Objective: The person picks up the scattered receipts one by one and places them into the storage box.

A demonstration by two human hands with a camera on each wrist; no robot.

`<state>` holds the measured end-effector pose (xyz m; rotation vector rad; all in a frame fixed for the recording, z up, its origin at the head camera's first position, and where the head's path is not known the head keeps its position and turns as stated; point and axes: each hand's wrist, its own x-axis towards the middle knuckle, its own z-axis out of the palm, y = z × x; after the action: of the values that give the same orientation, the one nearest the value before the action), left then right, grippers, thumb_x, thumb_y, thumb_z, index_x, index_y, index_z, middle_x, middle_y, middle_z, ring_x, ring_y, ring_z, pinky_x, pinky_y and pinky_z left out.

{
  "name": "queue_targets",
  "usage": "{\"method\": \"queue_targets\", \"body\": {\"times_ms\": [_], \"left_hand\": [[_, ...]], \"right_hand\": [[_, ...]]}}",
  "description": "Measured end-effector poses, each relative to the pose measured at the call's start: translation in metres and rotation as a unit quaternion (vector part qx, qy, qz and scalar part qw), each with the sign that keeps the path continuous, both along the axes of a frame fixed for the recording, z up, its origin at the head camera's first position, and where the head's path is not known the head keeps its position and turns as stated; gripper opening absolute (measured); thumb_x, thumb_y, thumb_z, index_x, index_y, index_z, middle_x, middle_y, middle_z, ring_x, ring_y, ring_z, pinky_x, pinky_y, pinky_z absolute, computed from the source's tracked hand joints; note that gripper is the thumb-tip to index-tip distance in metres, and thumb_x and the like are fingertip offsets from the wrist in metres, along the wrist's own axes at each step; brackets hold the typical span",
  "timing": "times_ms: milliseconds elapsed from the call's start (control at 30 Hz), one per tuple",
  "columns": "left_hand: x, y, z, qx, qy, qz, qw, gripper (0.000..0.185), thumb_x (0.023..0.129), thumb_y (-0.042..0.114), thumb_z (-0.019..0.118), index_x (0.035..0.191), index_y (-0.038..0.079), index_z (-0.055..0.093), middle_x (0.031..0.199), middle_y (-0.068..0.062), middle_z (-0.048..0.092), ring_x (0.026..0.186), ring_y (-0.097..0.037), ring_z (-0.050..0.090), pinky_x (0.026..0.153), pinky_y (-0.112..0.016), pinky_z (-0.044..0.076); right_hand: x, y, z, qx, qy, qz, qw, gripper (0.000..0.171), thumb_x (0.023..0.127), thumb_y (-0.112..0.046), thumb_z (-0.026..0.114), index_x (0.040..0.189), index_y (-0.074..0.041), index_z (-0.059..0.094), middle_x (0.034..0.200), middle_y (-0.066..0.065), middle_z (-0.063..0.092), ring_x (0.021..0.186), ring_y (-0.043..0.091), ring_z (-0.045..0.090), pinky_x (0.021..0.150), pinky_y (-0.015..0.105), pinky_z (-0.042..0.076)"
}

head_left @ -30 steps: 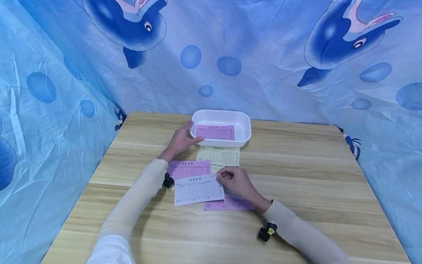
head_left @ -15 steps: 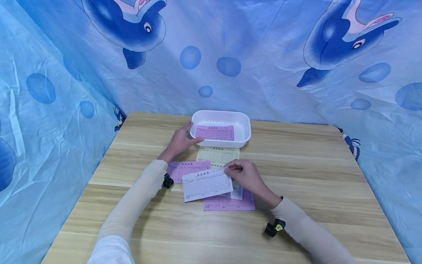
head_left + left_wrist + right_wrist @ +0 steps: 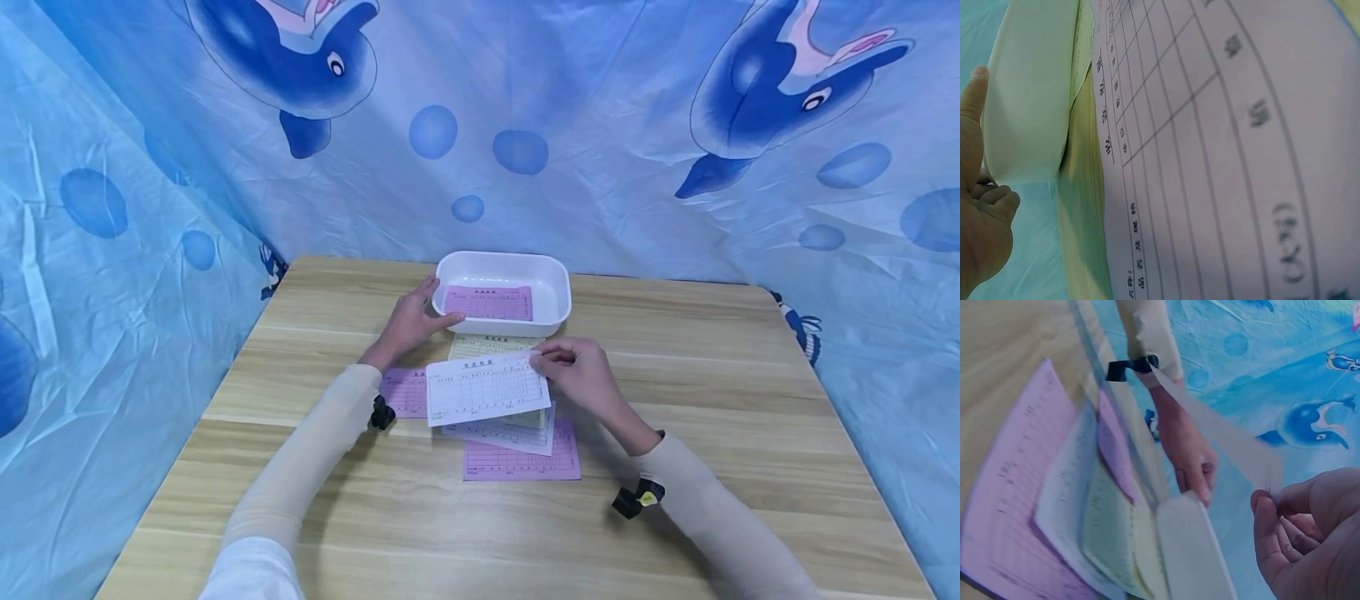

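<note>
My right hand (image 3: 585, 379) pinches the upper right corner of a white printed receipt slip (image 3: 487, 387) between thumb and fingers. The slip hangs above the other slips, and the right wrist view shows it (image 3: 1229, 437) raised off the table. At the left end of a white plastic tray (image 3: 502, 327), my left hand (image 3: 408, 329) holds the wall, thumb at the front rim and fingers round the outer side. One pink slip (image 3: 487, 304) lies in the tray. The held slip (image 3: 1197, 150) fills much of the left wrist view, close to the lens.
Below the held slip lie another white slip (image 3: 502, 435) and a pink slip (image 3: 525, 462), overlapping. A second pink slip (image 3: 405, 393) lies to the left; yellow slips (image 3: 491, 345) reach the tray's front. A blue dolphin-print curtain (image 3: 600, 208) surrounds the wooden table (image 3: 712, 350).
My right hand has lifted the white receipt slip up and rightward, toward the tray, uncovering another white slip and more of the front pink one. The left hand keeps its place on the tray.
</note>
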<state>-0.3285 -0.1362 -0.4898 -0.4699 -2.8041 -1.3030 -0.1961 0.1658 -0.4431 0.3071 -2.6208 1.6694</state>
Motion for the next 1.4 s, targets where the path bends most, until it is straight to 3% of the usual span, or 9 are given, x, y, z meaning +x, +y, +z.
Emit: {"method": "queue_targets", "body": {"times_ms": [233,333,567,767,900,1000,1133,1267,1400], "left_hand": [[0.0,-0.002,-0.001,-0.001,0.004,0.0,1.0,0.11,0.081,0.06,0.08,0.157,-0.002,0.031,0.167,-0.02,0.023,0.154,-0.035,0.024,0.125,-0.048,0.024],[0.001,-0.002,-0.001,0.006,0.005,0.001,1.0,0.106,0.083,0.053,0.082,0.157,-0.003,0.031,0.167,-0.02,0.023,0.154,-0.034,0.024,0.125,-0.047,0.025],[0.0,0.0,-0.002,0.008,0.009,0.009,0.9999,0.074,0.089,0.001,0.071,0.154,-0.005,0.035,0.166,-0.017,0.029,0.152,-0.036,0.028,0.125,-0.045,0.025],[-0.001,0.0,-0.003,0.009,0.013,0.004,0.9999,0.072,0.09,0.003,0.073,0.153,-0.005,0.039,0.165,-0.018,0.029,0.151,-0.037,0.029,0.124,-0.044,0.028],[-0.002,0.0,-0.005,0.018,0.013,-0.001,0.9998,0.079,0.084,-0.007,0.074,0.154,-0.005,0.037,0.165,-0.018,0.029,0.152,-0.036,0.028,0.12,-0.043,0.035],[-0.002,-0.001,-0.005,0.02,0.013,-0.004,0.9997,0.086,0.082,-0.002,0.08,0.155,-0.002,0.035,0.166,-0.018,0.028,0.152,-0.035,0.027,0.12,-0.043,0.036],[-0.002,-0.001,-0.003,0.011,0.026,-0.012,0.9995,0.091,0.083,0.022,0.087,0.157,0.005,0.037,0.166,-0.018,0.026,0.154,-0.033,0.026,0.125,-0.044,0.027],[-0.002,-0.002,-0.003,0.01,0.03,-0.014,0.9994,0.098,0.082,0.043,0.086,0.158,0.007,0.035,0.166,-0.019,0.027,0.153,-0.032,0.026,0.125,-0.046,0.026],[-0.003,-0.002,-0.004,0.011,0.022,-0.012,0.9996,0.104,0.08,0.05,0.085,0.158,0.004,0.033,0.166,-0.02,0.026,0.153,-0.034,0.026,0.125,-0.048,0.027]], "right_hand": [[-0.014,0.002,0.017,-0.034,-0.001,-0.006,0.999,0.012,0.093,-0.008,0.074,0.101,0.0,0.076,0.093,0.014,0.078,0.075,0.017,0.073,0.072,0.049,0.064],[-0.02,0.002,0.024,-0.036,-0.001,-0.01,0.999,0.014,0.094,-0.011,0.074,0.104,0.0,0.076,0.095,0.015,0.078,0.076,0.017,0.073,0.072,0.044,0.064],[-0.036,0.005,0.039,-0.022,0.01,-0.038,0.999,0.022,0.095,-0.022,0.075,0.107,-0.004,0.077,0.096,0.013,0.078,0.076,0.015,0.072,0.068,0.027,0.062],[-0.054,0.008,0.045,-0.032,0.039,-0.052,0.997,0.025,0.095,-0.024,0.075,0.109,-0.003,0.076,0.096,0.014,0.077,0.073,0.013,0.07,0.067,0.028,0.061],[-0.066,0.009,0.046,-0.05,0.047,-0.055,0.996,0.024,0.095,-0.021,0.075,0.109,-0.002,0.076,0.098,0.017,0.076,0.072,0.014,0.071,0.068,0.031,0.063],[-0.076,0.009,0.047,-0.057,0.055,-0.057,0.995,0.024,0.095,-0.021,0.075,0.109,-0.001,0.076,0.099,0.018,0.076,0.074,0.014,0.071,0.071,0.033,0.064],[-0.089,0.008,0.047,-0.062,0.061,-0.07,0.994,0.025,0.096,-0.022,0.075,0.11,-0.001,0.076,0.099,0.017,0.076,0.076,0.012,0.071,0.073,0.033,0.063],[-0.101,0.006,0.045,-0.06,0.056,-0.088,0.993,0.025,0.095,-0.022,0.075,0.109,-0.002,0.077,0.099,0.015,0.077,0.075,0.011,0.071,0.073,0.031,0.063],[-0.111,0.005,0.041,-0.052,0.052,-0.095,0.993,0.024,0.095,-0.022,0.075,0.109,-0.002,0.077,0.099,0.015,0.077,0.075,0.013,0.071,0.074,0.033,0.063]]}}
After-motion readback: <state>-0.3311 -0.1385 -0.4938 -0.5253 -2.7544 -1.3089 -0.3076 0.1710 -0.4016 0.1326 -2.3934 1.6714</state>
